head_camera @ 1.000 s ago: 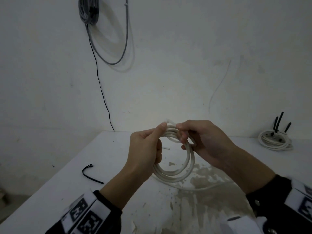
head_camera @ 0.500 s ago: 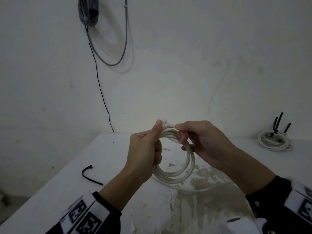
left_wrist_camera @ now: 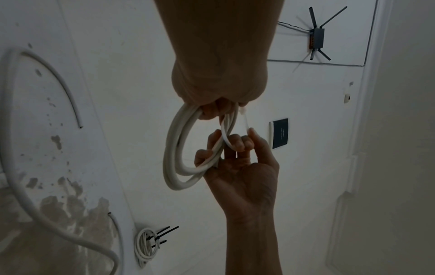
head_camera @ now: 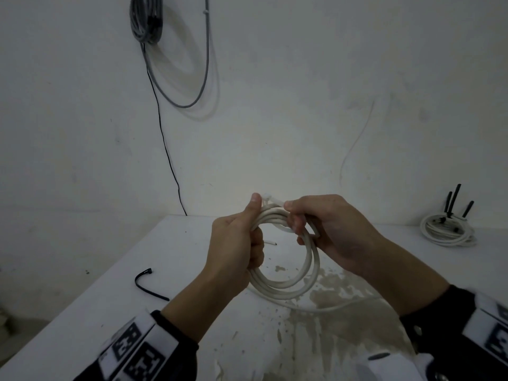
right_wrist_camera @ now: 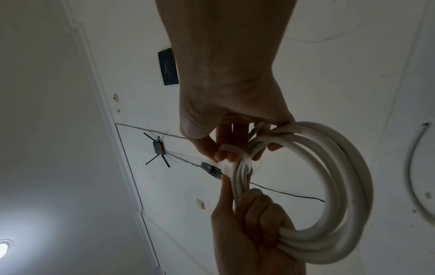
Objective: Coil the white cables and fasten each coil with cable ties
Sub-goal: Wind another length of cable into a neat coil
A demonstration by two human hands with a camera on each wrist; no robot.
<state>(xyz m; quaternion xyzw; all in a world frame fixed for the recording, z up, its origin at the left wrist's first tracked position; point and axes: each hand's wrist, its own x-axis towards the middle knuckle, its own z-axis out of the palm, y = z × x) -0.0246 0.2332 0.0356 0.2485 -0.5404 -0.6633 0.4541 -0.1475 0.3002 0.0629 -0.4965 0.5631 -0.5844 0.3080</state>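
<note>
Both hands are bare, the left hand point(head_camera: 236, 243) and the right hand point(head_camera: 330, 229) alike, with bare forearms. Black sleeves point(head_camera: 176, 345) start below the forearms. Over each sleeve sits a white band point(head_camera: 137, 350) printed with black square-patterned markers, blurred at the right band point(head_camera: 492, 334).

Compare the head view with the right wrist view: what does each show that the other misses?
Only the head view shows the black cable tie lying on the table and the tied coil at the far right. Only the right wrist view shows the wall-mounted router and the white cable tie looping round the strands. Both show the left hand gripping the white cable coil and the right hand working at its top.
</note>
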